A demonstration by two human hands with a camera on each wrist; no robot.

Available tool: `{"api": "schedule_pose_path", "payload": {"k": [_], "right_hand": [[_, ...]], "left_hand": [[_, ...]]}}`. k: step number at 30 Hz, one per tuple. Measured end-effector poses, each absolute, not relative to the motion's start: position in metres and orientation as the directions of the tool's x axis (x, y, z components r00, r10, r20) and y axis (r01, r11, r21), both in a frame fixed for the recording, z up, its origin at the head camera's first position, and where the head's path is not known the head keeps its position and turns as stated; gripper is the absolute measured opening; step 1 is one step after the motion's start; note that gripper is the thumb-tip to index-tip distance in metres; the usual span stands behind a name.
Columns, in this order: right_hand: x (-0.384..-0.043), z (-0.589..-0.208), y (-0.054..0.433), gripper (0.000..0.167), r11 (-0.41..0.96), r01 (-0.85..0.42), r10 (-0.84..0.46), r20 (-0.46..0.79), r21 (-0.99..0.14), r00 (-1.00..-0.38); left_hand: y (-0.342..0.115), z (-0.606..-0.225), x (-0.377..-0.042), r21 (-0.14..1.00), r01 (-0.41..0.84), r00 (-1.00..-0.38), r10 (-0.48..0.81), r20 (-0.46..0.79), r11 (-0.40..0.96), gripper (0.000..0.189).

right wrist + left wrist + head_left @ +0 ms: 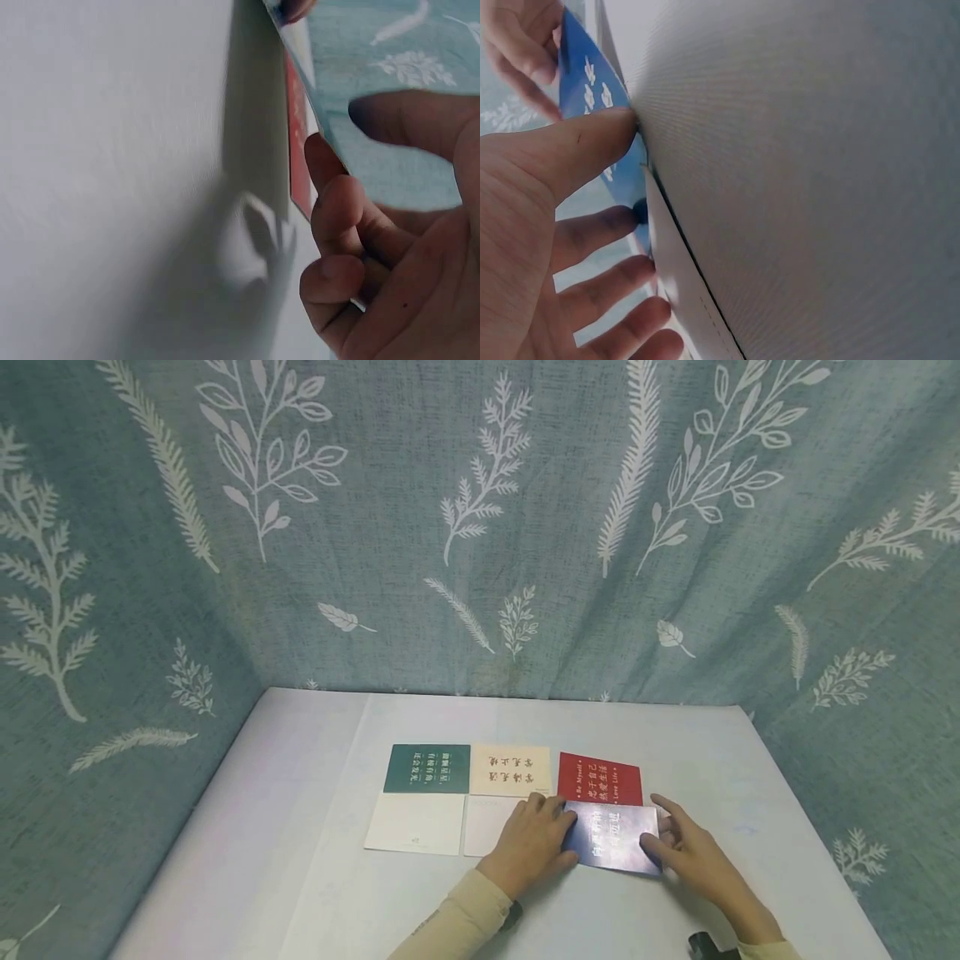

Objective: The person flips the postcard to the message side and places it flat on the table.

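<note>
Just to the near side of the red card (pixel 600 779): blue card (pixel 615 839), white lettering on its glossy face, handled at both ends. Seen from the head, its far edge overlaps the near edge of the red card. Right wrist view shows it tilted, its right end lifted off the table (pixel 225 860), a soft shadow (pixel 251 112) falling on the white surface below.

Near and right of the red card, right hand (pixel 690 847): pinch grip on the blue card's right end, thumb over the face, fingers bent underneath, gap no wider than the card needs.

Near and left of the red card, left hand (pixel 528 839): fingers loosely spread, thumb at the blue card's near edge, index fingertip at its left end. Contact looks light; cannot tell whether any weight is borne there.

Left of the red card, a narrow gap away: cream card (pixel 512 771), brown characters. Farther left, edge to edge with the cream one: green card (pixel 427 768), white characters. Lettering on these and on the red card runs sideways.

Near-left of the red card: pale card (pixel 483 822), partly covered by the left hand. Farther left in that nearer row: white card (pixel 414 822), a small mark by its near edge.

Well beyond the red card: teal curtain (pixel 390 527), white leaf print.
</note>
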State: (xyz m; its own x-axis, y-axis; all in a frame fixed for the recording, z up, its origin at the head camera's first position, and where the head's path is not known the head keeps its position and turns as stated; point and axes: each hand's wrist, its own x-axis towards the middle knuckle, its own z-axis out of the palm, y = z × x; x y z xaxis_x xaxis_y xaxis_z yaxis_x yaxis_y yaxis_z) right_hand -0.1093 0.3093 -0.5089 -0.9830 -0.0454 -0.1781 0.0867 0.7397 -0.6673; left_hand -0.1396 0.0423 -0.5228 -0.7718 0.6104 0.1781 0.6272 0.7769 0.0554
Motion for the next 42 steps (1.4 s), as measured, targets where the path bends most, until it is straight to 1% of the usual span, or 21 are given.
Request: {"api": "schedule_pose_path", "payload": {"k": [2, 7, 11, 14, 17, 21, 27, 31, 35, 37, 39, 42], "right_hand": [[-0.106, -0.509, 0.311, 0.073, 0.702, 0.116, -0.019, -0.182, -0.702, -0.983], [-0.100, -0.511, 0.315, 0.063, 0.651, 0.167, 0.025, -0.199, -0.740, -0.980], [-0.097, -0.510, 0.316, 0.063, 0.599, 0.206, 0.048, -0.223, -0.774, -0.974], [-0.097, -0.509, 0.314, 0.063, 0.596, 0.236, 0.068, -0.244, -0.768, -0.967], [-0.097, -0.508, 0.312, 0.060, 0.606, 0.245, 0.081, -0.248, -0.757, -0.965], [-0.097, -0.507, 0.313, 0.054, 0.609, 0.251, 0.093, -0.247, -0.752, -0.965], [-0.096, -0.507, 0.317, 0.051, 0.594, 0.258, 0.091, -0.255, -0.762, -0.963], [-0.097, -0.507, 0.319, 0.051, 0.579, 0.270, 0.103, -0.260, -0.769, -0.960], [-0.098, -0.505, 0.321, 0.052, 0.544, 0.297, 0.124, -0.275, -0.785, -0.953], [-0.098, -0.503, 0.321, 0.055, 0.538, 0.316, 0.139, -0.288, -0.782, -0.948], [-0.098, -0.500, 0.322, 0.058, 0.541, 0.321, 0.145, -0.289, -0.777, -0.946], [-0.098, -0.497, 0.322, 0.063, 0.544, 0.316, 0.144, -0.285, -0.777, -0.948]], "left_hand": [[0.042, -0.523, -0.140, 0.059, 0.627, -0.772, 0.610, 0.179, 0.777, 0.055], [0.042, -0.522, -0.139, 0.058, 0.628, -0.770, 0.611, 0.183, 0.776, 0.055], [0.042, -0.523, -0.139, 0.042, 0.632, -0.765, 0.614, 0.195, 0.774, 0.054], [0.042, -0.524, -0.140, 0.026, 0.634, -0.761, 0.618, 0.199, 0.773, 0.055], [0.042, -0.524, -0.140, 0.027, 0.633, -0.762, 0.617, 0.199, 0.774, 0.055], [0.042, -0.524, -0.140, 0.049, 0.633, -0.764, 0.612, 0.205, 0.773, 0.056], [0.039, -0.520, -0.141, 0.079, 0.631, -0.767, 0.606, 0.210, 0.772, 0.058], [0.033, -0.517, -0.143, 0.148, 0.622, -0.775, 0.579, 0.252, 0.769, 0.057], [0.022, -0.517, -0.150, 0.246, 0.609, -0.781, 0.513, 0.357, 0.754, 0.049], [0.016, -0.516, -0.153, 0.326, 0.584, -0.801, 0.460, 0.385, 0.744, 0.046], [0.010, -0.514, -0.155, 0.433, 0.545, -0.832, 0.399, 0.385, 0.718, 0.042], [0.004, -0.509, -0.158, 0.617, 0.450, -0.893, 0.325, 0.311, 0.646, 0.040]]}}
